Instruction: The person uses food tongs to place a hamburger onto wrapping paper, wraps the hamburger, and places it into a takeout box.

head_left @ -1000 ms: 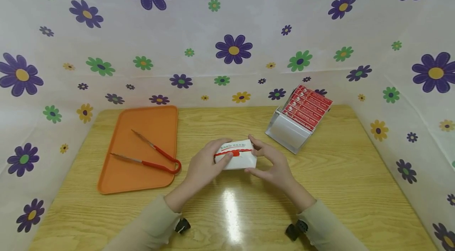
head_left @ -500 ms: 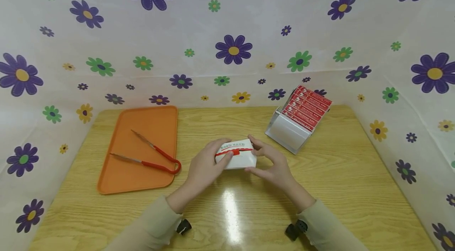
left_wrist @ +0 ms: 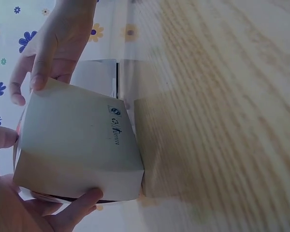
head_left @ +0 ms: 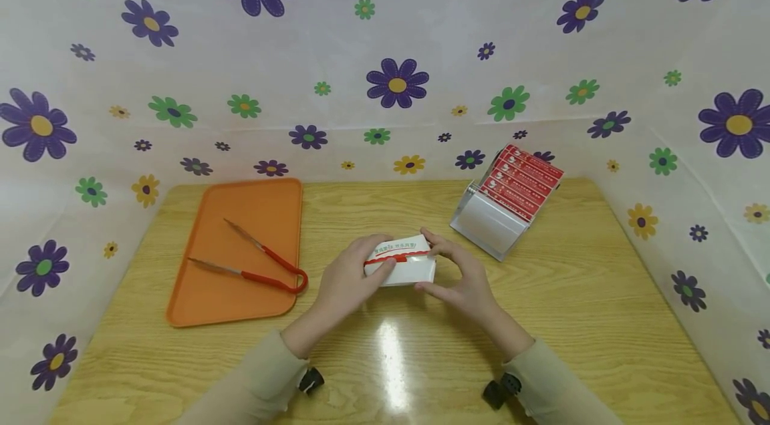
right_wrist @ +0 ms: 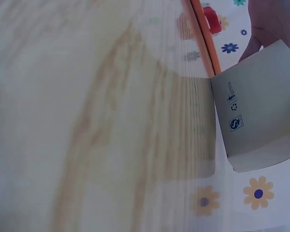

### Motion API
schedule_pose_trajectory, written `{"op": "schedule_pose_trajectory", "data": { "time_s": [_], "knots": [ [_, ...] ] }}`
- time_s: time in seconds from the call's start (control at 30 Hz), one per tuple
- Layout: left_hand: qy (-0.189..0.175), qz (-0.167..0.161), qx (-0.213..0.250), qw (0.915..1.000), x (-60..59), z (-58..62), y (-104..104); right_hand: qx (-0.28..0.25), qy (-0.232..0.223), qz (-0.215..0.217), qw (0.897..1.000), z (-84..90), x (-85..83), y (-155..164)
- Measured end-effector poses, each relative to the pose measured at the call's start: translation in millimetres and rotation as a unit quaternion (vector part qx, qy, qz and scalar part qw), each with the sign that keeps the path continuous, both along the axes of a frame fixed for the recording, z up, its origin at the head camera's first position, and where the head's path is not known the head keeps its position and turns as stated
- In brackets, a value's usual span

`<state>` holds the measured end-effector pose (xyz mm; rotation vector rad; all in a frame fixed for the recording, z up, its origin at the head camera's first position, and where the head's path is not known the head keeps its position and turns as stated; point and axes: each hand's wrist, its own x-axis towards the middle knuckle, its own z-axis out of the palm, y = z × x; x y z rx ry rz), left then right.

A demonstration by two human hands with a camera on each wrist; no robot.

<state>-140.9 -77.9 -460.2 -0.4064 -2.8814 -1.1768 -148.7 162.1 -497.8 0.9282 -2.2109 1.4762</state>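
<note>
A small white paper box with red print (head_left: 404,263) sits just above the wooden table (head_left: 571,305) at its middle, held between both hands. My left hand (head_left: 351,278) grips its left end, thumb on the red band. My right hand (head_left: 460,271) pinches its right end with thumb and fingers. The left wrist view shows the box's plain underside (left_wrist: 77,145) with fingers (left_wrist: 38,67) round its edges. In the right wrist view one corner of the box (right_wrist: 261,116) shows small printed marks.
An orange tray (head_left: 240,254) lies at the left with red-handled tongs (head_left: 259,264) on it. A metal holder (head_left: 490,224) with several flat red-and-white boxes (head_left: 523,181) stands at the back right. Flowered sheeting (head_left: 385,44) walls the table on three sides.
The box has tilted slightly between the hands, its top now a bit flatter. Hands stay in the same place.
</note>
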Motion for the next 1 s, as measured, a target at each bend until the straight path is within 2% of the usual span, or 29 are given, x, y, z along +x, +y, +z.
{"op": "schedule_pose_trajectory", "data": {
  "time_s": [0.2,0.47,0.77,1.0],
  "knots": [
    [-0.012,-0.011,-0.006,0.9998,-2.5,4.0,0,0.010,-0.024,0.002,1.000,2.7,-3.3,2],
    [-0.019,-0.020,0.005,0.9996,-2.4,4.5,-1,0.053,-0.038,-0.006,0.998,3.6,-4.4,2],
    [0.002,-0.028,0.005,0.9996,0.4,1.0,-2,0.072,0.000,0.009,0.997,5.0,-6.0,-5],
    [0.027,-0.079,0.000,0.9965,1.8,-6.3,-9,0.074,0.020,-0.015,0.997,3.3,-5.3,-4]
  ]
}}
